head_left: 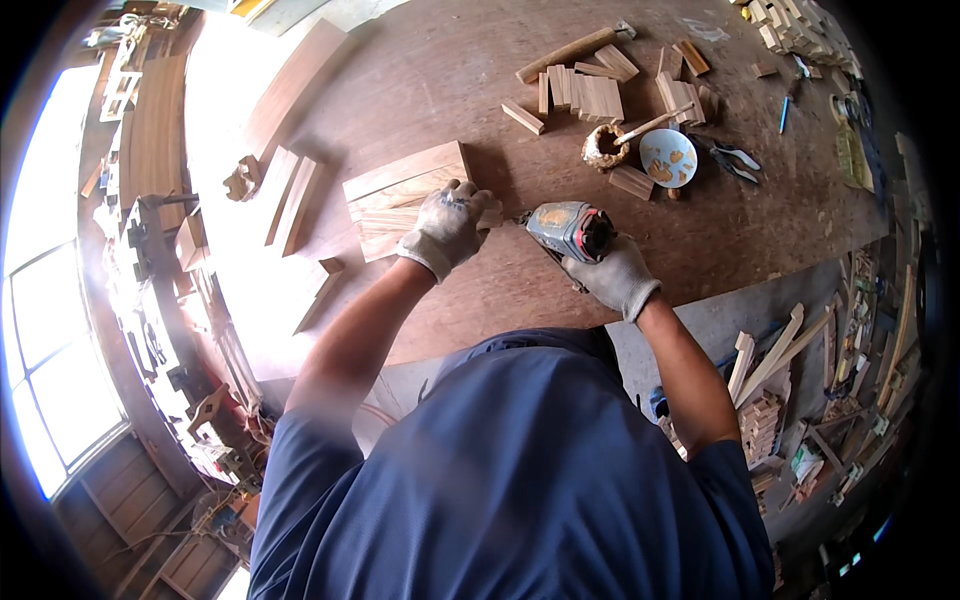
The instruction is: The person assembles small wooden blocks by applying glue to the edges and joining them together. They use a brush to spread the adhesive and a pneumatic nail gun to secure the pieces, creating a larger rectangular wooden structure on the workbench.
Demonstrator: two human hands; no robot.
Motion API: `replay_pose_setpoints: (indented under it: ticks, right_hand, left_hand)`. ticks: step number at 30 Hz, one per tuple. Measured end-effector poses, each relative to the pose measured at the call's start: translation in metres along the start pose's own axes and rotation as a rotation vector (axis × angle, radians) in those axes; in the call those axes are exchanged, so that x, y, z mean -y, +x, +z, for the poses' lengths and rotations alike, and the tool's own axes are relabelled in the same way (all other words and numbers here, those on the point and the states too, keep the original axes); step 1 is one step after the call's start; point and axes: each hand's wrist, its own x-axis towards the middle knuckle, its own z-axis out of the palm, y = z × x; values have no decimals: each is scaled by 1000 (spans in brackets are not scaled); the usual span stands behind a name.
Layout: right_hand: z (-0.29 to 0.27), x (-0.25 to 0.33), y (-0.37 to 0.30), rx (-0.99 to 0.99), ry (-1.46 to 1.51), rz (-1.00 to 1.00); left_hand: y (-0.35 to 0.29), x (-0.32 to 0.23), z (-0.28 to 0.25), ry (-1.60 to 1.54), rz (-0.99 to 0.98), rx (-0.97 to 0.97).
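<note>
My right hand, in a pale work glove, is wrapped round a grey nail gun with a red and black rear end. The gun's nose points left, toward my left hand, which is gloved too. That hand lies over the right part of a light-wood panel made of boards set side by side. Its fingers are curled round a small wooden piece at the panel's right edge, close to the gun's nose. The glove hides part of the panel.
On the brown worktable lie loose boards, a mallet and several wooden blocks. Toward the right stand a glue-caked pot with a stick, a white bowl and pliers. Wood offcuts lean beyond the table.
</note>
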Motion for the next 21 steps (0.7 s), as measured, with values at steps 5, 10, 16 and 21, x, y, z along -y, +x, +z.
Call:
replay_pose_setpoints:
  ticks: [5, 10, 16, 21]
  right_hand:
    - [0, 0, 2, 17, -48, 24]
    - [-1, 2, -2, -42, -49, -33]
    - [-1, 17, -3, -31, -10, -22]
    - [6, 19, 3, -33, -97, -50]
  left_hand:
    - [-2, -2, 2, 8, -16, -3]
    - [-9, 9, -4, -14, 33, 15]
    - [-28, 37, -11, 20, 32, 28]
    - [-30, 33, -19, -67, -23, 47]
